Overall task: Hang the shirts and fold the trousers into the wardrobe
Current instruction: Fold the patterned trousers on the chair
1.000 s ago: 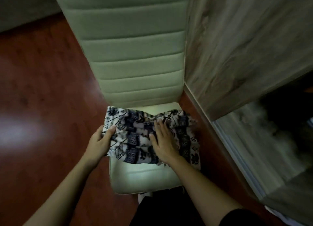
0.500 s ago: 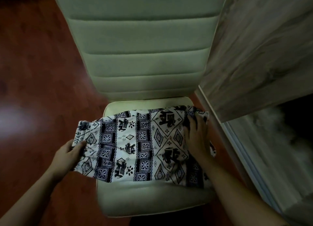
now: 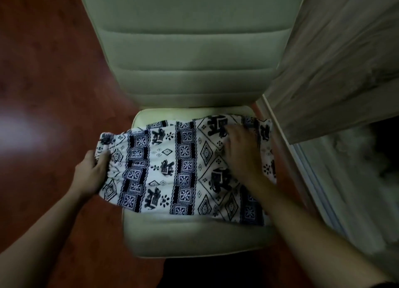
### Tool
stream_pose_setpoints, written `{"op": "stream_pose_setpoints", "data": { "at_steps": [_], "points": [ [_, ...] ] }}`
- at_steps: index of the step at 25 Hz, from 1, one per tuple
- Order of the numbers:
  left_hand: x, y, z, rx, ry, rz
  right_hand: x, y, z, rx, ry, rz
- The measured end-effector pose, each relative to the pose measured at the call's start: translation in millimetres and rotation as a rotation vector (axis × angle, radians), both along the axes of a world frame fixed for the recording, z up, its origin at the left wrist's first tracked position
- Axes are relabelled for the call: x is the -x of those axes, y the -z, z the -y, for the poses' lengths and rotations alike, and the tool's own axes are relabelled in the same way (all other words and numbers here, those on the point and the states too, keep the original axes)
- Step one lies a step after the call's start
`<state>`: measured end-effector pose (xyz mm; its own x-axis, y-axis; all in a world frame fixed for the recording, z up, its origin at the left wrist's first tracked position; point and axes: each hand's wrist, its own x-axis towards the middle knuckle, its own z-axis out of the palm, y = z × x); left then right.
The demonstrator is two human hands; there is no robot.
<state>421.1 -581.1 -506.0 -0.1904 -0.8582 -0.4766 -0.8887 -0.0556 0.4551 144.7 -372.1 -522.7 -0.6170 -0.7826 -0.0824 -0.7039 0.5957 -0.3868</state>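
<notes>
The trousers (image 3: pixel 172 171), white with dark blue bands of elephants and diamonds, lie spread across the chair (image 3: pixel 194 240) seat. The left hand (image 3: pixel 90 175) clutches their gathered end, thumb on top. The right hand (image 3: pixel 241 156) presses flat, fingers straight, on the opposite end.

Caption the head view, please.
Left hand grips the patterned trousers at one end; right hand presses them onto the chair seat.

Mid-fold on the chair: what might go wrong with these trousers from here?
The trousers overhang the chair seat on the left, where only the left hand has a grip; if that loosens, the end may slide toward the floor. The right hand presses flat on bunched-looking cloth, so folding now could set creases.
</notes>
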Motion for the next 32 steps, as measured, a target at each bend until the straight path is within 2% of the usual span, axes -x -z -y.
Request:
{"op": "stream_pose_setpoints", "data": {
  "at_steps": [2,3,4,7,10,14,18,21,22,23,26,27,28,30,32],
  "points": [
    [4,0,-1,-0.004,-0.023,-0.005,-42,9,-17,0.010,-0.132,0.085],
    [4,2,-1,-0.004,-0.016,-0.001,-68,16,-31,-0.050,-0.217,0.139],
    [5,0,-3,0.008,-0.017,0.017,-84,27,-48,-0.121,-0.262,0.110],
    [0,4,-2,0.004,-0.031,0.048,-52,45,-65,-0.229,-0.136,-0.016],
    [1,-3,-6,0.025,-0.046,0.036,-49,29,-46,-0.198,-0.021,0.020],
    [-7,-10,-1,-0.046,-0.040,-0.026,-84,14,9,-0.142,-0.370,0.120],
    [-7,-30,3,-0.322,-0.050,-0.224,-100,35,18,-0.291,-0.390,0.111],
    [-2,-58,-1,-0.311,-0.048,-0.363,-97,28,18,-0.312,-0.419,0.117],
    [2,-69,-6,-0.264,-0.061,-0.396,-95,22,21,-0.280,-0.407,0.207],
    [8,-80,-13,-0.202,-0.064,-0.409,-92,12,24,-0.192,-0.333,0.379],
    [47,-112,-53,0.035,0.118,-0.320,-75,-37,41,0.158,0.191,1.169],
    [64,-119,-75,0.113,0.200,-0.293,-65,-51,41,0.216,0.279,1.394],
    [81,-119,-97,0.182,0.273,-0.293,-53,-61,39,0.251,0.297,1.538],
    [108,-107,-138,0.255,0.406,-0.319,-32,-75,36,0.264,0.253,1.629],
    [120,-79,-167,0.288,0.543,-0.308,-16,-78,29,0.177,0.206,1.549]
  ]
}}
